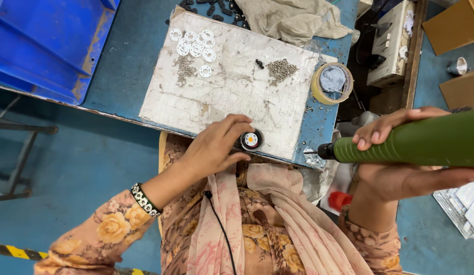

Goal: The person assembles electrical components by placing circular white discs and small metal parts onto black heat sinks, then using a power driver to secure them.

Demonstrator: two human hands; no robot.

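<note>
Pinching a small round black part (251, 140) at the board's (232, 97) lower edge, frame centre, my left hand (216, 145) grips narrowly; my right hand (400, 153) wraps the green electric screwdriver (405, 142). Tape roll (332, 83) holds a blue-grey wad.

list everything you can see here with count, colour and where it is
work board: one, white and scuffed, on the blue table
round part: one, black with a white and orange centre, near edge of the board
white rings: about eight, top left of the board
screws: two grey heaps, one below the rings, one at top right
tape roll: one, tan, right of the board, grey cloth inside
cloth: one, beige, far edge of the table
bin: one, blue, top left
cardboard boxes: two, brown, far right
electric screwdriver: one, green, held off the table's right edge
left hand: fingers on the round part
right hand: wrapped round the screwdriver
</note>
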